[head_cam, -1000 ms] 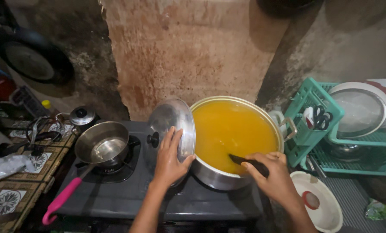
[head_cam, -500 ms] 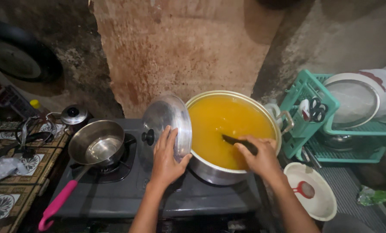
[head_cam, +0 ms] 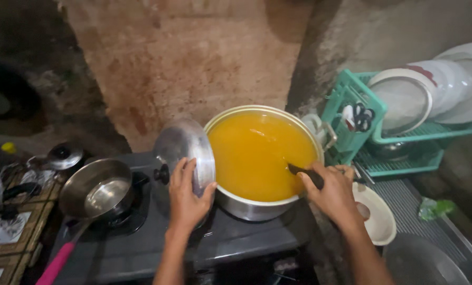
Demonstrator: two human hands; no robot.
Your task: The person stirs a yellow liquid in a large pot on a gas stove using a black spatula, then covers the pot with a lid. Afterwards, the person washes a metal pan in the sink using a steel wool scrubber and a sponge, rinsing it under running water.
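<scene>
On the far left burner of the dark stove (head_cam: 141, 248) sits one empty steel saucepan (head_cam: 96, 190) with a pink handle, its rim just beside the one round metal lid (head_cam: 186, 153), which the left hand (head_cam: 187, 198) holds upright, fingers curled over its edge, against the one large pot (head_cam: 262, 158) of orange liquid. The right hand (head_cam: 333, 192) grips one dark utensil handle (head_cam: 304, 173) dipping in at the pot's right rim. Right of it one white bowl (head_cam: 376, 221) and one green dish rack (head_cam: 373, 132) of several plates crowd close, leaving little room.
</scene>
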